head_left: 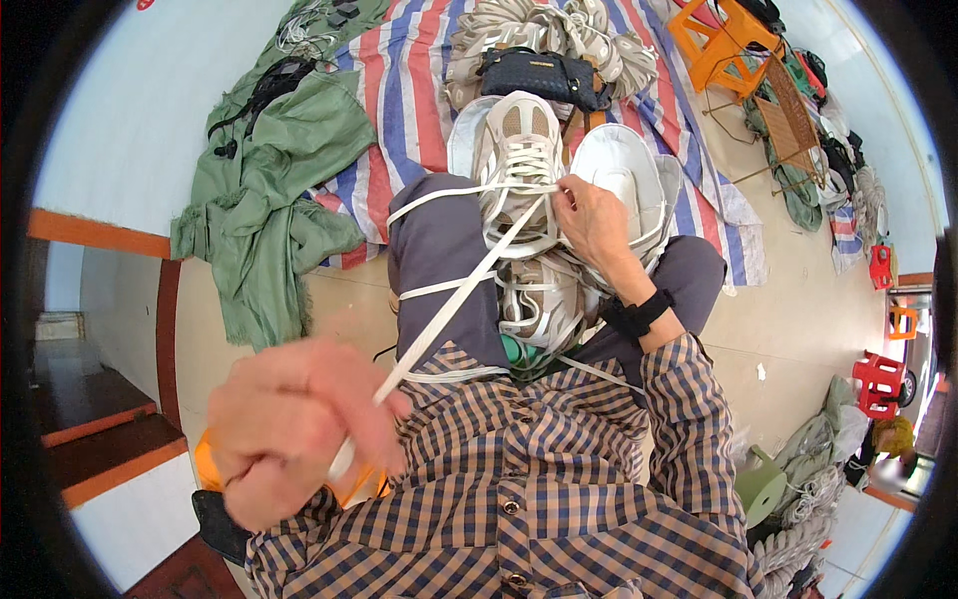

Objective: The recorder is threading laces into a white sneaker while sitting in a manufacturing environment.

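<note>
A white and beige sneaker (527, 122) with a brown mesh toe sits between my knees, its laces crossing several eyelets. My left hand (304, 429), blurred by motion, is at the lower left, closed around a long cream shoelace (461, 292). That lace runs taut back to the sneaker. My right hand (597, 225) pinches at the right side of the lacing; its fingertips partly hide the lace there. Other lace lengths lie across my left thigh. Below stands another beige shoe (539, 299), partly covered. Right of the sneaker are nested pale shoe uppers (611, 165).
Beyond lies a dark woven handbag (539, 78) before a pile of beige shoes (624, 62), on a striped tarp (404, 90). Green cloth (279, 190) spreads at left. An orange stool (723, 45) stands far right; a green spool (760, 486) and red stool (878, 384) are nearer.
</note>
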The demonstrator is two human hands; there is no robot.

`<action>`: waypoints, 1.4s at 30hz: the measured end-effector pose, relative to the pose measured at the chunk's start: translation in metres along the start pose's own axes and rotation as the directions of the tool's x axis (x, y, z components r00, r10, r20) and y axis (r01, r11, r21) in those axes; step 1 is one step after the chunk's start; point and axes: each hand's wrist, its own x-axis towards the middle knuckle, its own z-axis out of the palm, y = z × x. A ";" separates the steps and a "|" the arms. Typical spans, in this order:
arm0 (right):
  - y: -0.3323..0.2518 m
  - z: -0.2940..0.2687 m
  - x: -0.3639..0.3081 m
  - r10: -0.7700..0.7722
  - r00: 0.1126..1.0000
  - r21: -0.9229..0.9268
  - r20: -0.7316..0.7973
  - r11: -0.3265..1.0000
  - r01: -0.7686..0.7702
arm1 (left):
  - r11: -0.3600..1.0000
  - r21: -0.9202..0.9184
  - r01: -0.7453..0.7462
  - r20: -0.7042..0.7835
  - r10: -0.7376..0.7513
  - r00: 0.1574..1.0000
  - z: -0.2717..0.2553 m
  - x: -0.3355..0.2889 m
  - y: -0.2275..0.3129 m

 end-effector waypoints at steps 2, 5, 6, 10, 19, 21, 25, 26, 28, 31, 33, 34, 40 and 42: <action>-0.007 0.003 -0.004 -0.005 1.000 0.110 0.020 0.994 0.003 | 0.990 -0.131 -0.044 0.140 0.063 0.988 -0.005 -0.001 0.008; -0.008 0.004 -0.012 -0.029 0.999 0.185 0.039 0.983 0.021 | 0.953 -0.303 0.013 0.451 0.132 0.883 -0.010 0.012 -0.006; -0.002 0.002 -0.016 -0.031 0.999 0.148 0.037 0.989 0.026 | 0.903 -0.407 0.135 0.604 0.156 0.782 -0.009 0.021 -0.028; 0.007 0.013 -0.017 -0.019 1.000 0.052 -0.007 0.998 0.020 | 0.955 -0.004 0.296 0.589 -0.237 0.772 0.010 0.050 -0.077; 0.003 0.010 -0.017 0.012 1.000 0.087 0.020 0.996 -0.014 | 0.453 0.787 0.419 -0.221 -0.428 0.876 0.053 0.093 -0.216; 0.005 0.013 -0.018 0.001 1.000 0.096 0.008 0.995 -0.001 | 0.500 0.741 0.448 -0.213 -0.458 0.863 0.055 0.102 -0.230; 0.007 0.014 -0.018 0.011 1.000 0.132 0.000 0.991 -0.011 | 0.755 0.173 0.633 -0.293 -0.574 0.764 0.059 0.107 -0.232; 0.008 0.016 -0.017 0.011 1.000 0.118 -0.008 0.993 -0.010 | 0.772 0.124 0.623 -0.307 -0.567 0.764 0.058 0.104 -0.230; 0.008 0.016 -0.018 0.017 1.000 0.109 -0.012 0.994 -0.015 | 0.766 0.003 0.643 -0.320 -0.608 0.727 0.055 0.102 -0.220; 0.007 0.014 -0.018 0.004 1.000 0.093 -0.029 0.996 -0.001 | 0.741 -0.106 0.663 -0.325 -0.656 0.681 0.056 0.102 -0.233; 0.005 0.012 -0.018 0.027 1.000 0.116 -0.011 0.993 -0.026 | 0.718 -0.153 0.679 -0.294 -0.689 0.662 0.058 0.101 -0.244; 0.004 0.013 -0.019 0.025 1.000 0.114 -0.012 0.993 -0.024 | 0.654 -0.247 0.715 -0.212 -0.757 0.619 0.057 0.101 -0.251; 0.010 0.014 -0.017 -0.008 1.000 0.090 0.008 0.996 0.007 | 0.578 -0.313 0.753 -0.013 -0.796 0.606 0.049 0.086 -0.242; 0.011 0.013 -0.017 0.018 1.000 0.136 0.017 0.991 -0.020 | 0.546 -0.417 0.727 0.092 -0.770 0.631 0.039 0.081 -0.232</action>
